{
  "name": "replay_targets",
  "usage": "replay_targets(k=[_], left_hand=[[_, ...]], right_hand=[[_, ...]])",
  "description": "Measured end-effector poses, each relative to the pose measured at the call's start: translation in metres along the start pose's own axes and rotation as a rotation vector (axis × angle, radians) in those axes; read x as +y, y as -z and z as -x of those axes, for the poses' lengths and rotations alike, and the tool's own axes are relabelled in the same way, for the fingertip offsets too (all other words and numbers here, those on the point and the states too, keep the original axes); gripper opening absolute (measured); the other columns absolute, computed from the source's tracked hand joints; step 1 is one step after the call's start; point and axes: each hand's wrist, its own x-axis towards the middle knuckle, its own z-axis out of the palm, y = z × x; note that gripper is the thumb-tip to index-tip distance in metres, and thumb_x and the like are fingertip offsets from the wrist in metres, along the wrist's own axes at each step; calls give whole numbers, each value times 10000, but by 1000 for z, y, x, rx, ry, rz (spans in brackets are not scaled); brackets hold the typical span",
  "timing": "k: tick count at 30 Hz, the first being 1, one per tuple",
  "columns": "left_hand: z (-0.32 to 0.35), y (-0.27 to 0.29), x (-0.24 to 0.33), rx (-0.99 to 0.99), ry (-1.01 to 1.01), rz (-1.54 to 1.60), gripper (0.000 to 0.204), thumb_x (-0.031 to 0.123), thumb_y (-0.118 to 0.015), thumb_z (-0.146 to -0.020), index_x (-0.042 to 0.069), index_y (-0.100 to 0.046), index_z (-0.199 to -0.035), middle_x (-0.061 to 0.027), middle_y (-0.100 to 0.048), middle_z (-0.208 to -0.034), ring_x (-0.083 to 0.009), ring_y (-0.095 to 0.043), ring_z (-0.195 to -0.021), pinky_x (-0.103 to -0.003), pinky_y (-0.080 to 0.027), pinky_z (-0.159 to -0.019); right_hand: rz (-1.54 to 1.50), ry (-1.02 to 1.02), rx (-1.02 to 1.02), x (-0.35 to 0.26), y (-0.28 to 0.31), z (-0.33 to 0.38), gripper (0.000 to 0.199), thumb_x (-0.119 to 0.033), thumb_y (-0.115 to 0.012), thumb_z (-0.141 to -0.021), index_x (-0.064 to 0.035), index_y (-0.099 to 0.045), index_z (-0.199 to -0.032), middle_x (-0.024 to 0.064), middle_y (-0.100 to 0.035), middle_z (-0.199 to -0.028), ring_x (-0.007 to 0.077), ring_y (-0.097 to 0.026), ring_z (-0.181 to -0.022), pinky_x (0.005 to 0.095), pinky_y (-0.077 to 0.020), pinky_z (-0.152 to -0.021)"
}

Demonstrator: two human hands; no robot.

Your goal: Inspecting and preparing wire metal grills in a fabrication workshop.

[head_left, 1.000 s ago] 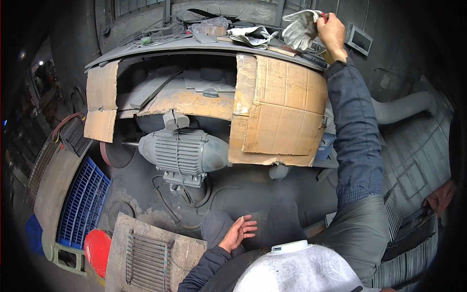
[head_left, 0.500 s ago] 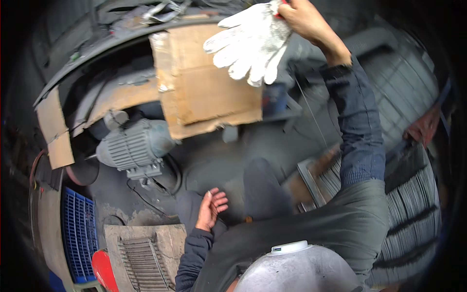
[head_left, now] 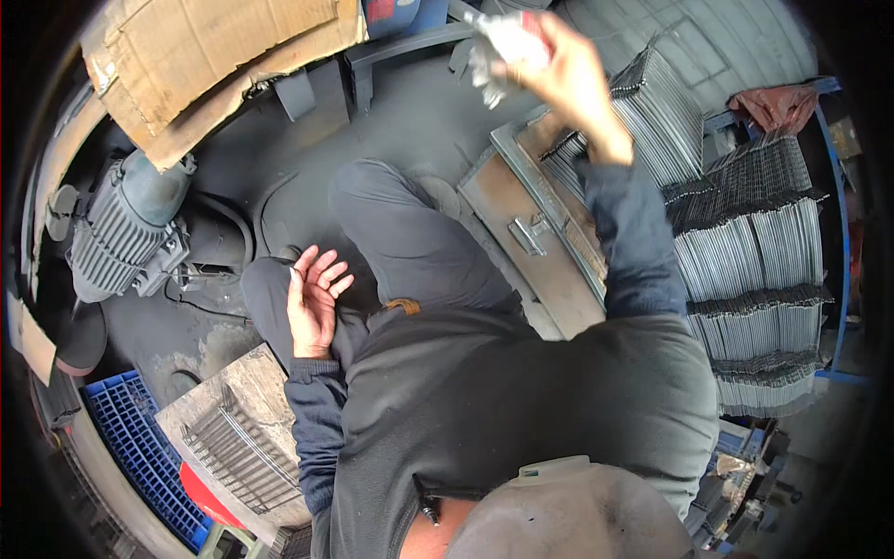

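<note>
My right hand (head_left: 570,82) is raised in front of me and grips a bunch of white work gloves (head_left: 498,51), blurred by motion, above a rusty metal box (head_left: 531,238) with a latch. My left hand (head_left: 314,300) rests open, palm up, on my left knee (head_left: 270,289), holding nothing. I sit with both legs in dark trousers bent over the dark floor.
A grey electric motor (head_left: 121,233) stands at the left under torn cardboard (head_left: 196,65). Stacks of thin metal sheets (head_left: 754,279) fill the right side. A blue plastic crate (head_left: 140,447), a red object (head_left: 209,498) and a block carrying metal strips (head_left: 237,433) lie at lower left.
My right hand has brought the white gloves down from the machine top toward my body. The view has swung downward and to the right. My left hand stays on my knee.
</note>
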Motion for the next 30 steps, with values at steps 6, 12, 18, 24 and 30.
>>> replay_targets(k=[6,12,18,24,30], left_hand=[[-9,6,-3,25,67,-41,610,494,-444,-1127,22,-498,-1509,-212,-651,-1393,-338,-676,-1215,-515,-576,-1017],[-23,-2,-2,11,98,-152,581,463,-430,-1139,17,-500,-1505,-210,-651,-1390,-323,-684,-1202,-493,-587,-1006],[-16,27,0,117,149,-117,558,432,-485,-1131,-7,-506,-1476,-190,-686,-1322,-264,-717,-1120,-411,-618,-932],[-26,-1,-5,86,126,-182,494,383,-558,-1114,13,-549,-1441,-161,-709,-1278,-234,-727,-1076,-370,-613,-894],[-26,1,-6,138,156,-298,424,357,-611,-1094,74,-592,-1408,-93,-724,-1231,-169,-717,-1028,-306,-585,-840]], right_hand=[[0,-555,-376,102,-138,322,272,-163,-721,-947,-35,-685,-1185,169,-737,-1132,338,-717,-979,441,-572,-828],[-236,-964,-1254,107,-119,615,579,-449,-597,-1054,-65,-582,-1488,171,-644,-1466,312,-601,-1356,429,-458,-1122],[48,-1270,-1215,182,1,797,475,-336,-590,-1056,-56,-561,-1438,105,-681,-1289,237,-653,-1160,453,-556,-994],[50,-1166,-1130,153,-117,813,487,-365,-593,-1050,-65,-573,-1432,123,-692,-1258,270,-659,-1149,452,-554,-984],[35,-1064,-1096,181,-170,774,499,-393,-595,-1044,-74,-586,-1426,140,-703,-1226,302,-664,-1139,452,-552,-974]])
